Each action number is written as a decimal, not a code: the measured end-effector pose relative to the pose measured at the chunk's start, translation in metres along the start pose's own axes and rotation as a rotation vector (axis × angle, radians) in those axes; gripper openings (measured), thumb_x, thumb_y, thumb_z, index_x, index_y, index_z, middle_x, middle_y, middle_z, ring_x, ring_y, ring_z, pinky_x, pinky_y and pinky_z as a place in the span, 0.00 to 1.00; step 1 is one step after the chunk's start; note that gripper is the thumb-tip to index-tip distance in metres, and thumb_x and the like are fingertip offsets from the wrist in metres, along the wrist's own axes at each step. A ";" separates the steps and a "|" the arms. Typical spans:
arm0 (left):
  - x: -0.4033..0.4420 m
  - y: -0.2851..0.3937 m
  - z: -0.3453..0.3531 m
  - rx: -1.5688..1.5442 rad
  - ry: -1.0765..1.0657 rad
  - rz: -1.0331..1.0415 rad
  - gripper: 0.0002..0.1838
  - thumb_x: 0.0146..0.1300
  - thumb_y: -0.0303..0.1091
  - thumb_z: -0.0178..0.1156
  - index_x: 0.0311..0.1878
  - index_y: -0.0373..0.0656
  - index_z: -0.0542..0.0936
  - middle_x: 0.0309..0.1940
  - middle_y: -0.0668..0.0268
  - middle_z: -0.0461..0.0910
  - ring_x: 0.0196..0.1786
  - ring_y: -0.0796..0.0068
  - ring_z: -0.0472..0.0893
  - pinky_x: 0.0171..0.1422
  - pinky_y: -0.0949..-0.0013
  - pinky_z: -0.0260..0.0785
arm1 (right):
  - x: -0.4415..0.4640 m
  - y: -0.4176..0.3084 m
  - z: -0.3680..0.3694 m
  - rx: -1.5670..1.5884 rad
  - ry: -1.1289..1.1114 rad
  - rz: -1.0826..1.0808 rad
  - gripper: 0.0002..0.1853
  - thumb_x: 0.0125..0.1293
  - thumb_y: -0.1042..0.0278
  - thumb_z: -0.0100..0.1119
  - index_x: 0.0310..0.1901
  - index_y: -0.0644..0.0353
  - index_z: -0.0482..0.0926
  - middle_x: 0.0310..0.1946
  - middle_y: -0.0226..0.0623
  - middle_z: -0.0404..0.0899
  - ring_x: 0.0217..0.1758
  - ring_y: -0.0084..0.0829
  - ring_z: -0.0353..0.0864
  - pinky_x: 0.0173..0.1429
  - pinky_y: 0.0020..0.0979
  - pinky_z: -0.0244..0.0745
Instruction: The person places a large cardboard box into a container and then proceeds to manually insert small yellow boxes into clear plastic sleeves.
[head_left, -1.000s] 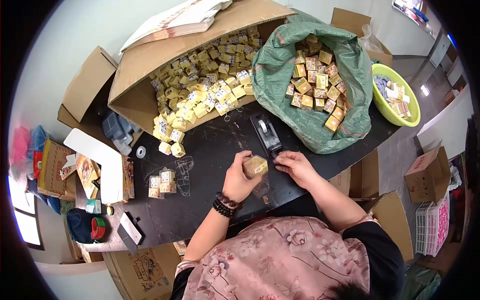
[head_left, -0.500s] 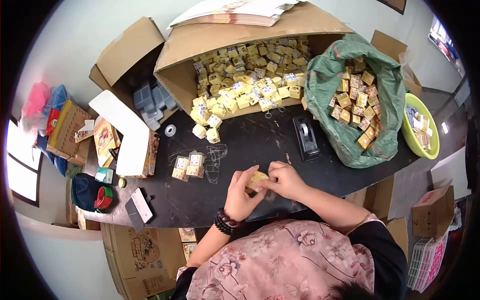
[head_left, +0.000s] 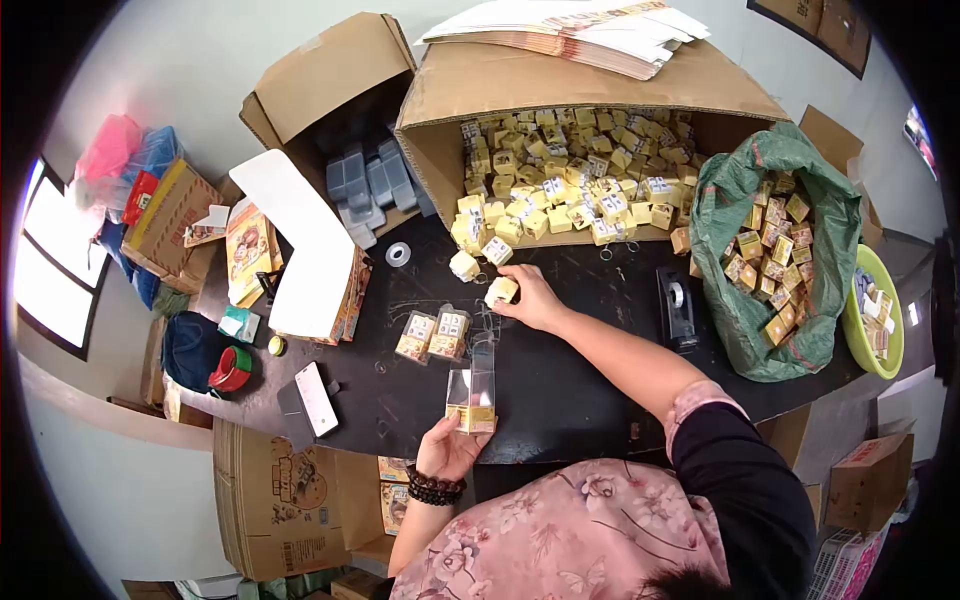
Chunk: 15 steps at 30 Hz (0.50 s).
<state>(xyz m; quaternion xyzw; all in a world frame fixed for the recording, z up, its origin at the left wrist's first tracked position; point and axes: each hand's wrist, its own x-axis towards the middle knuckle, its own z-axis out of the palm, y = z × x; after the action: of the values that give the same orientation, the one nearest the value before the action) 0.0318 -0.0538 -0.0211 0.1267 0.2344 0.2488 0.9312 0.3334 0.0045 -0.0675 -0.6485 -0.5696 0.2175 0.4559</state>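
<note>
My left hand [head_left: 448,452] is closed around the lower end of a clear plastic box [head_left: 470,386] at the table's front edge. Yellow printed material shows in the bottom of that box, and its upper part is see-through. Farther forward, my right hand [head_left: 533,302] pinches a small yellow box [head_left: 502,292] just above the black table. Two filled clear packs [head_left: 447,334] lie side by side left of my right hand. Loose yellow boxes [head_left: 465,265] sit just beyond it, at the mouth of a large carton [head_left: 428,160] heaped with the same kind.
A tape dispenser [head_left: 677,310] and a green woven sack [head_left: 725,335] of small boxes stand on the right, beside a lime basin [head_left: 853,335]. On the left are a tape roll [head_left: 398,254], a white board [head_left: 305,270] and a phone [head_left: 316,398].
My hands have separated: the left has dropped nearer the front edge with the clear box, and the right has reached forward and gripped a yellow box. The camera view has shifted left.
</note>
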 end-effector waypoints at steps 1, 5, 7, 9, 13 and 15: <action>0.004 0.002 0.004 -0.002 -0.040 0.002 0.24 0.70 0.35 0.55 0.66 0.34 0.67 0.60 0.51 0.75 0.60 0.51 0.77 0.66 0.52 0.71 | -0.011 0.007 -0.001 0.349 -0.037 0.137 0.24 0.63 0.67 0.67 0.59 0.64 0.74 0.54 0.40 0.76 0.57 0.37 0.77 0.65 0.39 0.69; 0.022 -0.001 0.039 0.232 -0.104 0.008 0.24 0.71 0.29 0.54 0.69 0.41 0.64 0.60 0.49 0.75 0.58 0.58 0.80 0.62 0.60 0.74 | -0.079 -0.045 -0.038 1.593 -0.014 0.393 0.22 0.71 0.60 0.59 0.58 0.66 0.74 0.49 0.41 0.81 0.50 0.38 0.82 0.56 0.36 0.78; 0.029 -0.011 0.051 0.324 -0.146 0.021 0.25 0.71 0.27 0.53 0.70 0.42 0.62 0.60 0.49 0.75 0.58 0.59 0.80 0.62 0.61 0.74 | -0.103 -0.054 -0.057 1.663 -0.088 0.412 0.23 0.71 0.56 0.59 0.59 0.65 0.73 0.48 0.41 0.81 0.48 0.37 0.82 0.52 0.35 0.79; 0.035 -0.023 0.061 0.455 -0.202 0.063 0.29 0.70 0.22 0.54 0.71 0.43 0.58 0.58 0.54 0.76 0.57 0.64 0.80 0.61 0.64 0.75 | -0.123 -0.062 -0.075 1.613 -0.142 0.458 0.26 0.72 0.50 0.56 0.61 0.62 0.72 0.44 0.38 0.81 0.42 0.33 0.83 0.42 0.32 0.80; 0.029 -0.051 0.089 0.645 -0.177 0.172 0.32 0.63 0.19 0.61 0.69 0.39 0.60 0.55 0.61 0.76 0.56 0.74 0.77 0.61 0.69 0.72 | -0.144 -0.114 -0.101 1.006 0.179 0.135 0.20 0.73 0.65 0.58 0.62 0.62 0.73 0.47 0.36 0.78 0.48 0.24 0.79 0.49 0.25 0.79; 0.030 -0.060 0.086 1.112 -0.253 0.336 0.34 0.60 0.19 0.64 0.68 0.37 0.61 0.56 0.62 0.75 0.57 0.76 0.75 0.61 0.71 0.70 | -0.153 -0.136 -0.117 0.398 0.285 -0.066 0.19 0.70 0.70 0.61 0.60 0.62 0.75 0.51 0.35 0.76 0.51 0.24 0.78 0.53 0.24 0.77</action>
<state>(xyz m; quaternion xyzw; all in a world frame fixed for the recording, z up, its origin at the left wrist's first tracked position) 0.1217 -0.0992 0.0207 0.6597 0.1935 0.2155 0.6935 0.3143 -0.1876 0.0680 -0.5512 -0.4661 0.2167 0.6572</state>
